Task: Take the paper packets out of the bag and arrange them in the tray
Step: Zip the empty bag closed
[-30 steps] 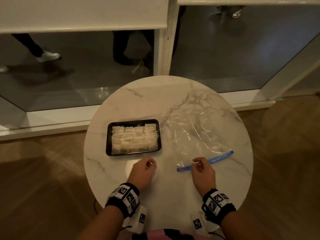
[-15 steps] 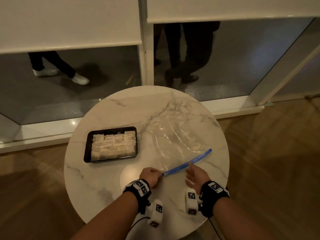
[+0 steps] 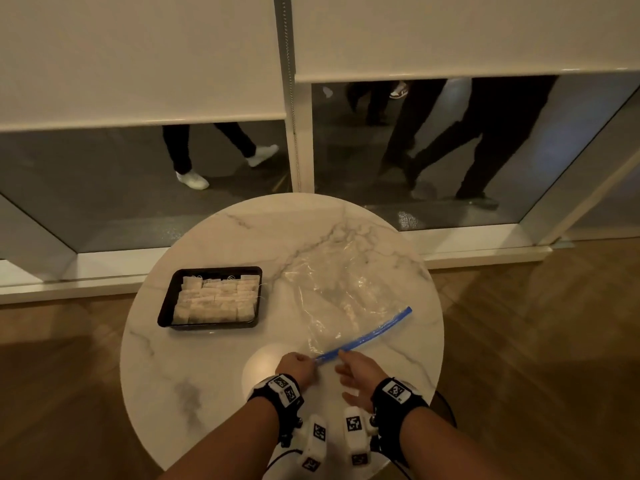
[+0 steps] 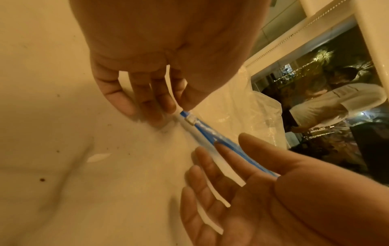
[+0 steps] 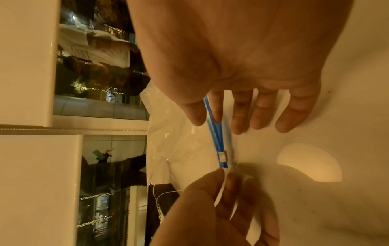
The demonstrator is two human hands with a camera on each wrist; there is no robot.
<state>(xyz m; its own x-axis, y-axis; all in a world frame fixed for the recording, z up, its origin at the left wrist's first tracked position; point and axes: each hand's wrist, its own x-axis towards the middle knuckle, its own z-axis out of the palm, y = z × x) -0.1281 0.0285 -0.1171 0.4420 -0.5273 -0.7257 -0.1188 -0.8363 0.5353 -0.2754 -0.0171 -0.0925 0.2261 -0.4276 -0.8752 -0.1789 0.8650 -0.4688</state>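
Pinching the near end of the blue zip strip point(image 3: 363, 339) between thumb and fingertips, my left hand point(image 3: 294, 368) has a closed grip on the clear plastic zip bag point(image 3: 341, 292), right at the corner closest to me. In the left wrist view the small white slider point(image 4: 190, 120) sits on the strip just beyond my pinching fingers point(image 4: 168, 101). My right hand point(image 3: 356, 374) lies just beside the left, palm turned inward, its grip open with fingers straight and spread. Its thumb and forefinger lie on either side of the zip strip, but I cannot tell whether they touch it.

The bag lies flat on the round white marble bench point(image 3: 207, 375), on the right half of the top, with its zip edge slanting from my hands away to the right. A few pale paper packets point(image 3: 348, 311) seem to show through the crinkled plastic, though they are faint and hard to make out.

On the left half of the bench, well apart from the bag, sits a black rectangular tray point(image 3: 166, 311). It is filled with rows of white paper packets point(image 3: 216, 299), packed side by side, with thin strings trailing at the far edge.

Beyond the bench are floor-level windows with white roller blinds point(image 3: 138, 57) partly lowered; legs of people point(image 3: 485, 140) on the far side show through the glass. The floor around the bench is dark wood point(image 3: 536, 341).
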